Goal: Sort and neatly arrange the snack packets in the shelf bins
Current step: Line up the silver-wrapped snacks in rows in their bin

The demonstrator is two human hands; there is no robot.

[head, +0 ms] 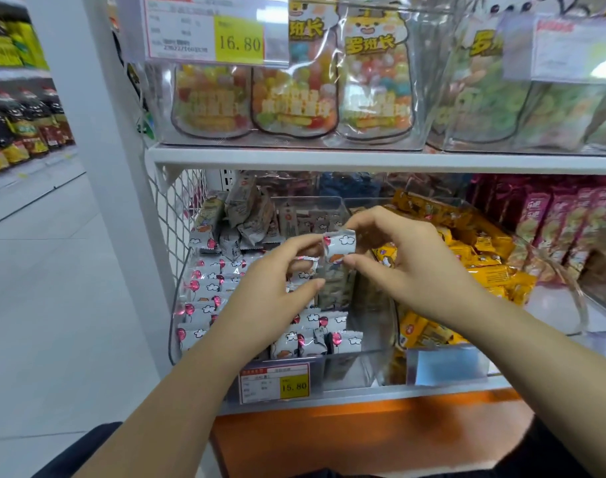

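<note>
Left hand (274,284) and right hand (408,260) both pinch one silver packet (343,243) above one clear bin (360,355).

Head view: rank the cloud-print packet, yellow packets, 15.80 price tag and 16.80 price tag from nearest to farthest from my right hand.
1. Cloud-print packet, pinched by the right hand.
2. Yellow packets, bin just right.
3. 15.80 price tag, below left.
4. 16.80 price tag, top left.

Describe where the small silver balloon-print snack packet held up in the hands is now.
Head view, centre: the silver balloon-print packet is pinched in the right hand above the clear plastic bin of matching packets, left of the yellow packets.
</note>
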